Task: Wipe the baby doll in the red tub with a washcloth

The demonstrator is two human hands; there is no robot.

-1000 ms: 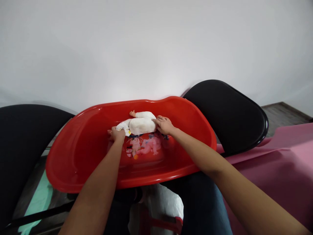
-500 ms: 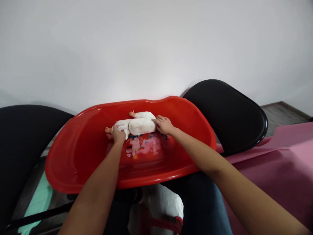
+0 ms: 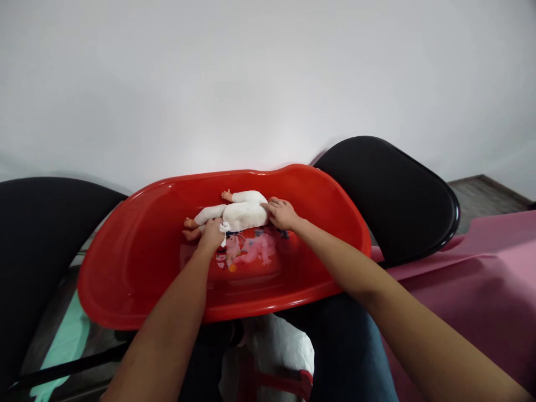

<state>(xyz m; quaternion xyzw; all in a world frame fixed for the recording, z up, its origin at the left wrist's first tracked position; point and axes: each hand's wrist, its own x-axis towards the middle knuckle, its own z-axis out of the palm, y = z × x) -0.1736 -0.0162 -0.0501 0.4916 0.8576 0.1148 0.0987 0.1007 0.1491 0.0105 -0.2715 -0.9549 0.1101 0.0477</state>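
A baby doll [image 3: 247, 215] with a white cloth body lies in a red baby bathtub [image 3: 146, 279], its bare feet toward the left. My left hand [image 3: 211, 233] is closed on a bunched white cloth [image 3: 225, 228] and presses it near the doll's lower body and legs. At the doll's upper end my right hand [image 3: 281, 213] grips around the neck and head, which it mostly hides. One small doll arm reaches out toward the far side. Cartoon pictures show on the tub's floor.
Black chairs [image 3: 381, 195] stand on both sides, the left chair [image 3: 37, 240] close to the tub's end. Behind is a white wall [image 3: 259, 84]. Pink fabric [image 3: 473, 290] spreads at the right, and a mint-green plastic piece [image 3: 67, 340] lies low at the left.
My left hand has slid right with the white cloth, from the doll's feet toward its hips, uncovering the legs. My right hand stays at the doll's upper end.
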